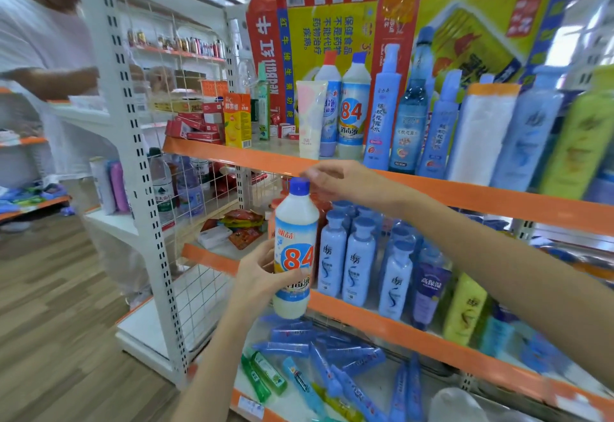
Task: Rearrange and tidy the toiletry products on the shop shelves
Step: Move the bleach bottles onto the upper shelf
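Observation:
My left hand grips a white "84" disinfectant bottle with a blue cap around its lower body, upright in front of the middle shelf. My right hand reaches in from the right, fingertips at the bottle's blue cap. A matching "84" bottle stands on the top shelf beside a white tube and tall blue spray bottles. Several pale blue shampoo bottles stand on the middle shelf.
Blue and green toothpaste tubes lie scattered on the bottom shelf. A white wire-sided rack stands at left with water bottles and snack packs. Another person stands at far left. Wood floor lies open at lower left.

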